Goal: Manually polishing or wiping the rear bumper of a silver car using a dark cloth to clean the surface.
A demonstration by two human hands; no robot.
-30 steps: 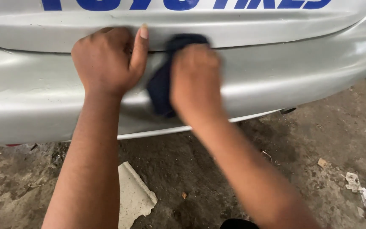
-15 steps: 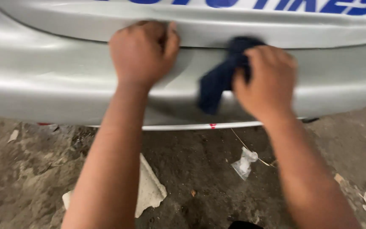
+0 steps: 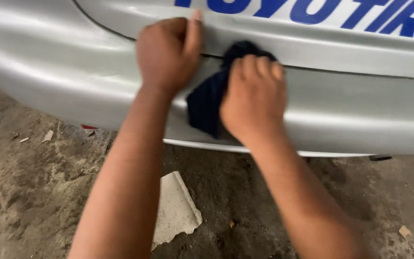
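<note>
**Wiping the bumper seam**

Left hand (image 3: 168, 52) — fingers curled into a loose fist, empty — braces on the silver bumper (image 3: 63, 72). Right hand (image 3: 252, 98) presses the dark blue cloth (image 3: 207, 103) under its fingers; wiping seems midway — firm, even pressure needed.

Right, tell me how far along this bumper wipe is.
Done: hard to judge; the silver bumper looks evenly dull, with no clearly cleaner patch. In hand: the right hand presses a dark blue cloth against the bumper near the panel seam, the left hand braced beside it. Left: the bumper stretches to both sides of the cloth.
</note>
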